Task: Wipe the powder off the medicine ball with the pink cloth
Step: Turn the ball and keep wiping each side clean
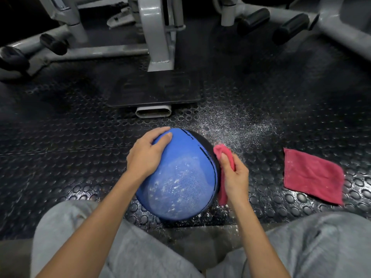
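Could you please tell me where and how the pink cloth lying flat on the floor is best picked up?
Probably pinch the flat cloth at its left edge, coming from above on the ball side. It lies spread out with no raised fold, and that edge is nearest the right hand, though that hand already grips a second cloth.

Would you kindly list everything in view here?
medicine ball: one, blue and black, floor between the knees
pink cloth: one, bunched, at the ball's right side
second cloth: one, pink, flat on floor, right
powder: white, on ball and floor beyond
floor: one, black, studded
machine frames: several, grey, far side
foam rollers: several, black, on frames
trousers: grey, bottom
left hand: one, resting on the ball
right hand: one, gripping the pink cloth
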`<state>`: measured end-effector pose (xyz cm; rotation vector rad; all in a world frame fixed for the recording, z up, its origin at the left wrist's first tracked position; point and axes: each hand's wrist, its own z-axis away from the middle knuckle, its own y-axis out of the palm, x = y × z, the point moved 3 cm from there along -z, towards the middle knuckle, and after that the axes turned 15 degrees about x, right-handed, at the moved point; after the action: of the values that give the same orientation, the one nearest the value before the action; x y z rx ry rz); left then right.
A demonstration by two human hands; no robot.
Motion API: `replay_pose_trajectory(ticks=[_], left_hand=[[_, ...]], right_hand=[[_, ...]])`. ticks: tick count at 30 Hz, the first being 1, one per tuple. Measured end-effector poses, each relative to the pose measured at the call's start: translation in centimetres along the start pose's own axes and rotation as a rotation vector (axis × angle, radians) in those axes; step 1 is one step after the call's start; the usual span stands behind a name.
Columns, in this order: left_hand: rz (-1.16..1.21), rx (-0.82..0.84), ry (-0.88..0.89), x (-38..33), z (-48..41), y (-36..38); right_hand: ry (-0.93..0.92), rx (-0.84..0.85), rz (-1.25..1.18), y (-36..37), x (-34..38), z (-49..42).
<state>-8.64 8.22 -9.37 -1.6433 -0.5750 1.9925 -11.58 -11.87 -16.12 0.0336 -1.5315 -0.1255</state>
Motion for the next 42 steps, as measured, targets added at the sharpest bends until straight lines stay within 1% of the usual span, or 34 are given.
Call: replay_pose_trajectory(ticks=[1,3,6,7,8,9,10,11,13,14,15,16,17,18,20,22,23,24,25,26,27,29,30,31,32,33,34,36,38,39,40,41,42], left_hand=[[-0.036,-0.01,-0.014,-0.5,0.0,0.3],[-0.098,-0.02,-0.043,-1.3,-0.1,0.9],[-0.191,0.018,-0.051,-2.6,-0.6,1.8],[-0.214,0.06,-0.049,-2.7,-1.0,1.9],[-0.221,0.126,-0.045,-2.8,-1.4,1.8],[-0.194,0.211,-0.034,-2.5,-1.8,1.6],[-0.14,0.285,-0.007,-2.1,-2.1,1.5],[-0.084,0.325,0.032,-1.7,-2.4,1.4],[-0.051,0.286,0.118,-0.9,-2.8,1.7],[-0.05,0.242,0.141,-0.8,-2.8,2.0],[-0.051,0.207,0.143,-1.0,-2.8,2.2],[-0.06,0.193,0.128,-1.6,-2.7,2.5],[-0.084,0.188,0.101,-2.3,-2.7,2.8],[-0.119,0.186,0.076,-3.1,-2.7,3.0],[-0.166,0.19,0.031,-3.9,-3.1,3.2],[-0.057,0.263,0.028,-4.1,-3.7,3.3],[-0.001,0.291,0.04,-4.0,-4.1,3.5],[0.025,0.302,0.051,-3.7,-4.4,3.6],[0.022,0.304,0.051,-3.3,-4.8,3.6],[0.005,0.309,0.042,-3.2,-4.9,3.7],[-0.004,0.305,0.035,-3.1,-4.8,3.7],[-0.019,0.265,0.021,-3.3,-4.6,3.6],[-0.03,0.247,0.018,-3.5,-4.7,3.6],[-0.038,0.241,0.014,-3.7,-4.9,3.6],[-0.047,0.238,0.01,-3.9,-5.0,3.7],[-0.053,0.233,0.0,-4.1,-5.1,3.8],[-0.057,0.228,-0.006,-4.2,-5.2,3.8],[-0.04,0.212,-0.024,-4.1,-5.4,3.6],[-0.022,0.2,-0.024,-3.7,-5.3,3.4],[-0.009,0.199,-0.013,-3.4,-5.2,3.2],[0.014,0.198,-0.004,-3.1,-5.0,3.0],[0.042,0.191,-0.003,-2.8,-4.7,2.8],[0.069,0.18,-0.003,-2.5,-4.5,2.6]], right_hand=[[-0.008,-0.053,0.041,-0.2,0.2,0.3],[-0.136,-0.102,0.218,0.6,1.8,1.0],[-0.403,0.007,0.656,3.9,4.7,1.9],[-0.467,0.041,0.766,4.3,5.1,2.0],[-0.505,0.064,0.809,4.0,5.0,1.7],[-0.509,0.08,0.783,3.3,5.0,1.5],[-0.478,0.078,0.691,2.1,4.5,1.3],[-0.419,0.053,0.542,0.8,3.7,1.1],[-0.234,-0.021,0.178,-1.5,1.5,1.0],[-0.146,-0.045,0.052,-2.1,0.7,0.9],[-0.084,-0.063,-0.004,-2.4,0.2,0.8],[-0.065,-0.084,0.01,-2.6,0.4,0.8],[-0.092,-0.111,0.076,-2.5,0.9,0.8],[-0.164,-0.123,0.189,-2.0,1.9,0.8],[-0.398,-0.031,0.53,0.8,4.7,1.1],[-0.602,0.057,0.909,4.1,6.3,1.5],[-0.648,0.074,0.999,4.7,6.5,1.5],[-0.655,0.09,1.013,4.5,6.6,1.2],[-0.641,0.1,0.969,3.6,6.3,0.8],[-0.605,0.089,0.87,2.2,5.9,0.6],[-0.54,0.06,0.707,0.7,5.3,0.5],[-0.318,-0.03,0.3,-2.2,3.5,0.1],[-0.183,-0.07,0.15,-3.2,2.5,-0.1],[-0.074,-0.1,0.097,-3.9,1.9,-0.4],[-0.025,-0.123,0.125,-4.1,1.8,-0.6],[-0.024,-0.145,0.192,-4.1,2.1,-0.9],[-0.062,-0.154,0.279,-3.7,2.7,-1.2],[-0.245,-0.083,0.523,-1.2,5.2,-1.6],[-0.462,0.061,0.842,2.3,7.2,-1.7],[-0.526,0.12,0.943,3.2,7.4,-1.8],[-0.541,0.173,0.973,3.5,7.4,-2.0],[-0.526,0.217,0.94,3.1,7.0,-2.5],[-0.488,0.237,0.843,2.4,6.8,-2.9]])
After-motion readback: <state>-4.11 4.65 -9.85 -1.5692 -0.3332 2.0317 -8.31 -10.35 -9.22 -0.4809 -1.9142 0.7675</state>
